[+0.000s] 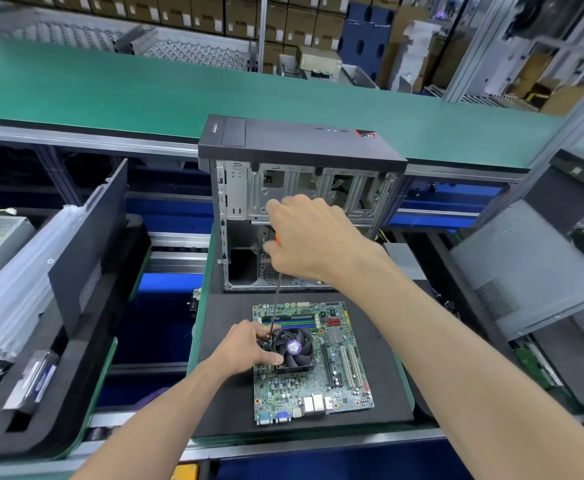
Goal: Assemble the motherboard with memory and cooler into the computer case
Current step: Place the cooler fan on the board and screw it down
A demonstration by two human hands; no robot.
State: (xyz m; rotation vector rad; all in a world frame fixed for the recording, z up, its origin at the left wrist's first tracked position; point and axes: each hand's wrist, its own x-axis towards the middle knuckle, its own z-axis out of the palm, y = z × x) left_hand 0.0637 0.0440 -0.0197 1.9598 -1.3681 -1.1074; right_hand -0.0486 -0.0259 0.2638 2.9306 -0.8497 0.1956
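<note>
We find the motherboard [313, 362] lying flat on the black foam mat [224, 386] of the table, at 6 o'clock from the open computer case [297, 206], which stands at the mat's far edge. The cooler [294, 347] with its fan sits on the board's upper left area, and the memory [292, 320] lies just beyond it at 12 o'clock.

Our left hand [250, 348] rests at 9 o'clock of the cooler, fingers curled against its left side and thumb near its front corner, steadying it. Our right hand [313, 237] is raised above the board at 12 o'clock from the cooler, in front of the case, the arm reaching in from 5 o'clock. Its fingers are closed round the orange handle of a screwdriver [276, 299]. The shaft runs down to the cooler's upper left corner; the tip appears to meet a screw there, though the left fingers hide the contact.
</note>
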